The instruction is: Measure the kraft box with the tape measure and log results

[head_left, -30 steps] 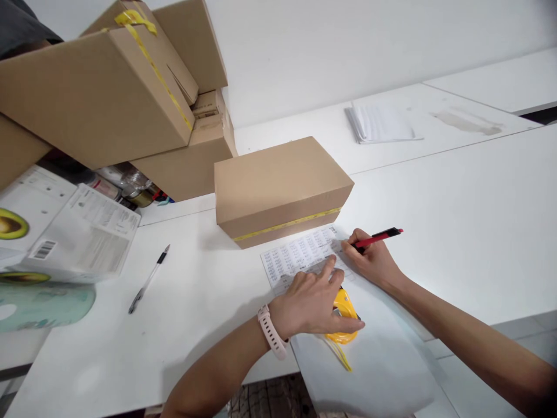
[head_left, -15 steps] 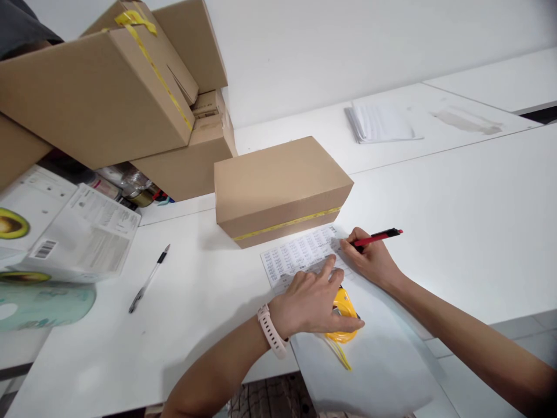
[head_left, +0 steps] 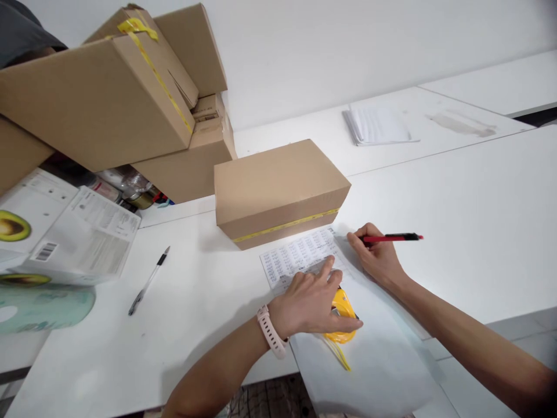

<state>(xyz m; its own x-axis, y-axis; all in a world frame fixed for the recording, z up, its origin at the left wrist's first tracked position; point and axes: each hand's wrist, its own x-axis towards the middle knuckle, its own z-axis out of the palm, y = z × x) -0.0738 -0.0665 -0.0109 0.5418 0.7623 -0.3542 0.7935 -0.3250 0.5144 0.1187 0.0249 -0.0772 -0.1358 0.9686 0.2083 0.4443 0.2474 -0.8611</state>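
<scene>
A red and black pen (head_left: 394, 237) is gripped by my right hand (head_left: 378, 255), its body pointing right and the writing tip hidden by my fingers. That hand rests at the right edge of a sheet of paper (head_left: 300, 253) covered in rows of handwriting. My left hand (head_left: 307, 299), with a pink band on the wrist, lies over the sheet's lower part. Its thumb and fingers curve around a yellow tape measure (head_left: 343, 307), partly covered by the hand; a yellow strap hangs below it. Just beyond the sheet sits a closed cardboard box (head_left: 278, 186) with yellow tape along its side.
Larger cardboard boxes (head_left: 87, 107) are stacked at the back left, with a person's dark sleeve (head_left: 26, 32) behind them. A black and clear pen (head_left: 148, 281) lies left of my hands. White avocado-printed boxes (head_left: 82, 238) stand at the left. A paper stack (head_left: 380, 125) lies at the back.
My right hand has shifted slightly right, away from the written rows, and the pen has tilted to nearly level. My left hand stays in place.
</scene>
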